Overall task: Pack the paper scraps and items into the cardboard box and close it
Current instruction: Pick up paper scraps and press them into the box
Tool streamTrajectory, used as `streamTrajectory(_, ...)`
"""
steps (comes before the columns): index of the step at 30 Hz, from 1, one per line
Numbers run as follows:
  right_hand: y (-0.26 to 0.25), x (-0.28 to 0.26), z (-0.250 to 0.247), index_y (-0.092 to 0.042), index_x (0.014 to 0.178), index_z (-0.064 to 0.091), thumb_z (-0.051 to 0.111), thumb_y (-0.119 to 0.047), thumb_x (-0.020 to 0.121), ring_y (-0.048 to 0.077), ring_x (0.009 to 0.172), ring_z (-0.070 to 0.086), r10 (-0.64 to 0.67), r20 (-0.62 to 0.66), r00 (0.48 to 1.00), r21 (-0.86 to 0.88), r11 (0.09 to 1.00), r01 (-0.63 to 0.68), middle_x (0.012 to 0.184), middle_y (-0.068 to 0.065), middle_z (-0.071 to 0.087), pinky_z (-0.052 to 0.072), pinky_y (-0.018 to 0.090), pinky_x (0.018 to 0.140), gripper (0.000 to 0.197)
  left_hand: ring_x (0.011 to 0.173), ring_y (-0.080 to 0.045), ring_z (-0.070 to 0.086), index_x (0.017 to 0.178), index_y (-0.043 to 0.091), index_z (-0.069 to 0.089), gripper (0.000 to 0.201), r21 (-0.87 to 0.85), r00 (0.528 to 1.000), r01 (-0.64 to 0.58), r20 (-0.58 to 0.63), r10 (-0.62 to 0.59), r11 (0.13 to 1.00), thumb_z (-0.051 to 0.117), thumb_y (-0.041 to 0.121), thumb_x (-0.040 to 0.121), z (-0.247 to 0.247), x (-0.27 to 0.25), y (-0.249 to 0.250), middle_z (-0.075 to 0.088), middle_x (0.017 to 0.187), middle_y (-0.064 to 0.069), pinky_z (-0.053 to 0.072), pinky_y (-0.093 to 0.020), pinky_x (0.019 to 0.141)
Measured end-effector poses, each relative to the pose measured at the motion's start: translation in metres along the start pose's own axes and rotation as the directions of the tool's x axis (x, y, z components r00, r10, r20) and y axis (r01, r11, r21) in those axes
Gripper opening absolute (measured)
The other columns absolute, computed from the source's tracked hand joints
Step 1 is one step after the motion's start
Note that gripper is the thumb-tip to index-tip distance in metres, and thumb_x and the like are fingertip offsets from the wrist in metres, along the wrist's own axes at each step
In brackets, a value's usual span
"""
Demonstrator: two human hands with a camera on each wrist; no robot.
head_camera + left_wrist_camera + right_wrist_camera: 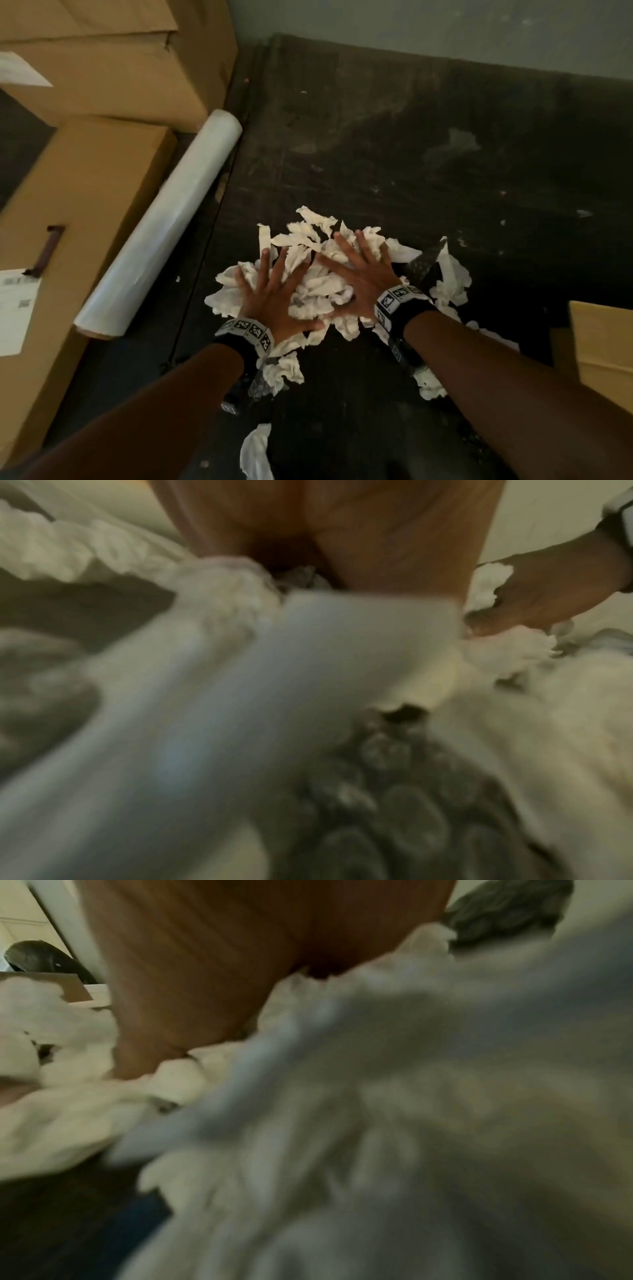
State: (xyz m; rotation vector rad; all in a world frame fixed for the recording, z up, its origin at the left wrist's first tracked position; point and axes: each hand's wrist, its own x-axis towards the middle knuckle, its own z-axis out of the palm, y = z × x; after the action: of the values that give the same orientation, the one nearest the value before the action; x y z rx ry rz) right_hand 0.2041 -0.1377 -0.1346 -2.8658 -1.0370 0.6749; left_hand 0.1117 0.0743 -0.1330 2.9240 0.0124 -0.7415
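A heap of torn white paper scraps (318,287) lies on the dark surface (411,154). Both hands press down flat on it with fingers spread. My left hand (274,298) covers the heap's left side and my right hand (359,277) its right side. Loose scraps lie apart from the heap at the right (452,274), near my left wrist (286,371) and at the bottom (255,452). Part of a cardboard box (603,346) shows at the right edge. The left wrist view shows my palm (377,534) on blurred paper (308,656). In the right wrist view my palm (205,961) rests on scraps (377,1096).
A roll of clear stretch film (161,226) lies diagonally at the left, against a long cardboard carton (85,205). A larger carton (120,61) stands behind it. Bubble wrap (394,791) lies under the scraps by my left wrist. A wall (411,27) bounds the far side.
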Motion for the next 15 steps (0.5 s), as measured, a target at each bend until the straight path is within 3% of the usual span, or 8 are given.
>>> streamTrajectory(3,-0.001,-0.005,0.008,-0.056,0.151,-0.003,0.048,-0.082,0.077,0.035,0.150,-0.015,0.021,-0.064,0.998,0.027,0.999,-0.019,0.164,-0.008,-0.020,0.011,0.073,0.113,0.094,0.151,-0.029,-0.029,0.156,0.043,-0.020,0.105,-0.035,0.995,-0.041,-0.093,0.037,0.999,0.036,0.089,0.080,0.009,-0.002,-0.004,-0.032,0.163,0.001,0.000,-0.073,0.117)
streamTrajectory(5,-0.006,-0.010,0.014,-0.055,0.152,0.000,0.056,-0.069,0.085,0.033,0.151,-0.009,0.042,-0.095,0.995,0.068,0.997,-0.035,0.165,-0.009,-0.015,0.012,0.068,0.115,0.088,0.153,-0.025,-0.024,0.160,0.039,-0.009,0.095,-0.080,0.990,-0.076,-0.128,0.066,0.994,0.038,0.078,0.087,0.011,-0.006,-0.002,-0.026,0.165,0.000,0.002,-0.065,0.122)
streamTrajectory(7,-0.011,-0.013,0.019,-0.051,0.153,0.002,0.065,-0.052,0.089,0.031,0.152,-0.005,0.066,-0.100,0.993,0.102,0.993,-0.056,0.166,-0.009,-0.009,0.016,0.062,0.118,0.089,0.152,-0.021,-0.022,0.161,0.036,-0.003,0.091,-0.157,0.989,-0.095,-0.131,0.074,0.983,0.049,0.064,0.091,0.012,-0.010,0.002,-0.026,0.164,0.002,0.004,-0.059,0.124)
streamTrajectory(8,-0.013,-0.013,0.021,-0.047,0.154,0.005,0.066,-0.044,0.091,0.030,0.152,-0.003,0.074,-0.095,0.993,0.104,0.993,-0.064,0.167,-0.009,-0.005,0.020,0.060,0.118,0.088,0.152,-0.020,-0.020,0.161,0.036,-0.002,0.091,-0.203,0.991,-0.088,-0.118,0.065,0.975,0.057,0.051,0.094,0.012,-0.012,0.004,-0.028,0.163,0.004,0.010,-0.058,0.125)
streamTrajectory(11,-0.016,-0.013,0.021,-0.039,0.156,0.015,0.067,-0.033,0.093,0.027,0.152,0.004,0.086,-0.079,0.993,0.095,0.992,-0.079,0.167,-0.008,0.003,0.033,0.054,0.115,0.082,0.156,-0.023,-0.004,0.161,0.039,0.006,0.096,-0.287,0.991,-0.083,-0.125,0.049,0.954,0.068,0.015,0.093,0.013,-0.015,0.005,-0.024,0.161,0.010,0.034,-0.049,0.120)
streamTrajectory(15,-0.014,-0.011,0.012,-0.038,0.155,0.020,0.066,-0.027,0.094,0.025,0.153,0.003,0.088,-0.012,0.996,0.107,0.991,-0.086,0.166,-0.010,0.003,0.042,0.054,0.109,0.078,0.156,-0.023,0.006,0.160,0.040,0.009,0.102,-0.270,0.990,-0.110,-0.116,0.081,0.956,0.065,-0.005,0.088,0.006,-0.016,0.002,-0.018,0.164,0.010,0.042,-0.041,0.115)
